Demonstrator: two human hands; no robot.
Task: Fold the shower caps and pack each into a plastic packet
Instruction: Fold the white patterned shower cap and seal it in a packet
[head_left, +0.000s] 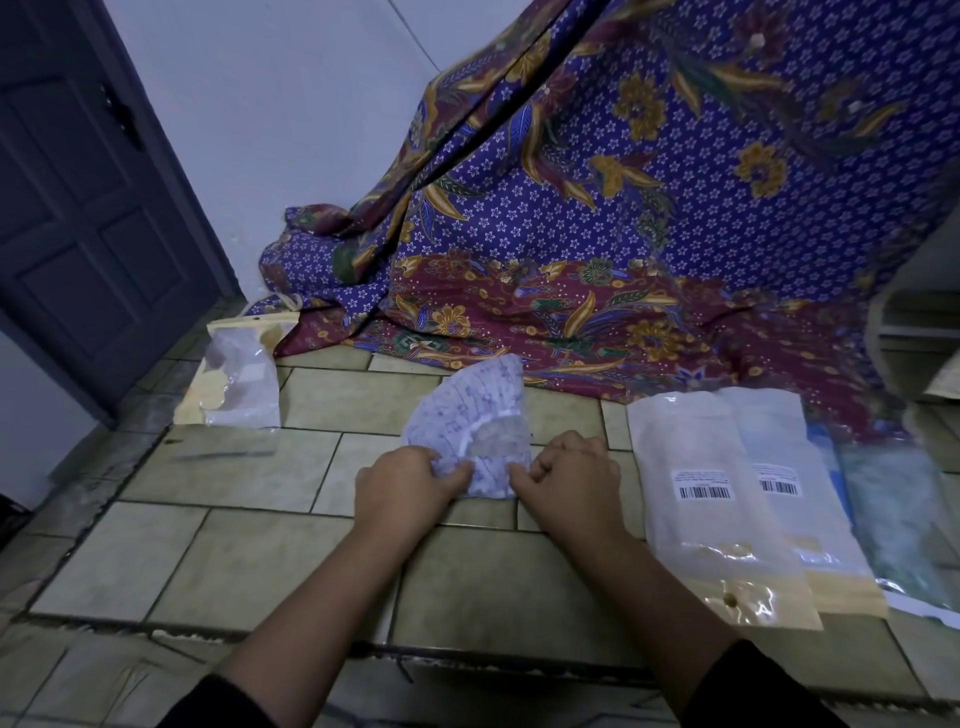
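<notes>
folding step in hand: both hands pinch the near edge of the shower cap (470, 415), which lies mid-frame on the tiled floor (234, 551); left hand (402, 480) and right hand (569, 475) each closed in a grip on its hem. next move likely calls for folding it smaller, then reaching for the plastic packets (711, 499) at right of frame.

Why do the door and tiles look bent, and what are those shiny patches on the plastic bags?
Head view: wide-angle lens bows the door and tile lines; dim light; glare glints on the nearest packet by the right hand; edges look soft.
</notes>
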